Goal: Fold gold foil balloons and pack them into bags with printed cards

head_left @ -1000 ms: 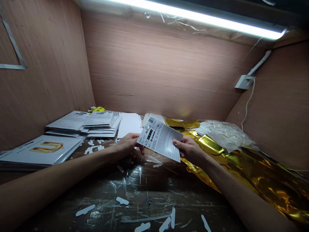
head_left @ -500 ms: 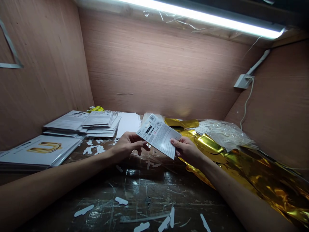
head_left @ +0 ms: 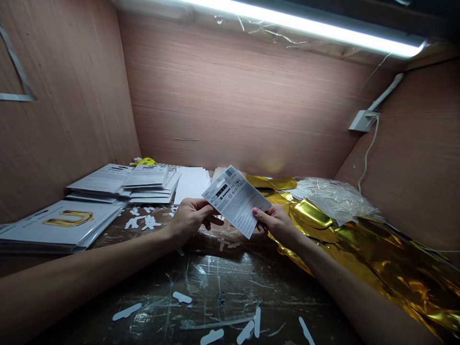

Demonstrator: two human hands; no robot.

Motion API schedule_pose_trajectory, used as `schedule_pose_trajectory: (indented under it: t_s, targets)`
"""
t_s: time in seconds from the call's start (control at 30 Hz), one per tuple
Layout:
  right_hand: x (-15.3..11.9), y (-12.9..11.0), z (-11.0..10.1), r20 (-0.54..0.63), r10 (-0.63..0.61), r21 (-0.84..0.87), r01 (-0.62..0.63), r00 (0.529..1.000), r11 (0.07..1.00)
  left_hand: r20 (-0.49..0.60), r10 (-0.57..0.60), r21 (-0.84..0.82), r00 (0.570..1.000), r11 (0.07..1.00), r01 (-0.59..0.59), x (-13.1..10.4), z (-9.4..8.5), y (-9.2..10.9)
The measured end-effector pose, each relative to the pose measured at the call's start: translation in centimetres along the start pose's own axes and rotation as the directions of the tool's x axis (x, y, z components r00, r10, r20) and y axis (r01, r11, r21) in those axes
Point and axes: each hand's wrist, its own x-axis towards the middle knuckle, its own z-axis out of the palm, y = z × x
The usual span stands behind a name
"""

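Note:
A white printed card (head_left: 237, 201) with a barcode and a hang hole is held tilted above the middle of the table. My left hand (head_left: 192, 218) pinches its left edge between thumb and fingers. On the card's lower right edge, my right hand (head_left: 276, 223) grips with the thumb on the printed face and the fingers behind. Gold foil (head_left: 312, 213) lies beside and beyond my right hand. White cut-out scraps (head_left: 143, 220) are to the left of my left hand.
Stacks of packed cards (head_left: 149, 177) and a stack showing a gold U (head_left: 53, 225) stand at the left. White sheets (head_left: 192, 179) lie at the back. A clear plastic bag (head_left: 323, 194) rests at the back right. Wooden walls enclose the table (head_left: 212, 278).
The card has turned slightly and shows its printed face more squarely. Both hands have shifted a little with it, still holding it.

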Motion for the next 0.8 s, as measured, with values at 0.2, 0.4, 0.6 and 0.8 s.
schedule_pose_trajectory:
  t_s: [0.2, 0.4, 0.6, 0.8]
  targets:
    - [-0.1, -0.5, 0.7, -0.007, 0.003, -0.01, -0.003, 1.0, 1.0, -0.102, 0.006, 0.003, 0.995, 1.0, -0.006, 0.0, 0.1, -0.2]
    - [-0.1, -0.6, 1.0, -0.015, 0.012, 0.007, -0.012, 1.0, 1.0, -0.131, 0.008, 0.003, 0.991, 1.0, -0.007, 0.1, 0.0, -0.7]
    - [0.0, 0.0, 1.0, -0.046, 0.038, 0.094, -0.033, 0.998, 0.995, -0.023, 0.079, -0.086, 0.997, 0.993, -0.081, 0.3, 0.3, -0.9]
    - [0.0, 0.8, 0.8, -0.045, 0.061, 0.185, -0.052, 0.997, 0.981, 0.058, 0.145, -0.245, 0.988, 0.961, -0.127, 0.1, 0.1, -0.5]
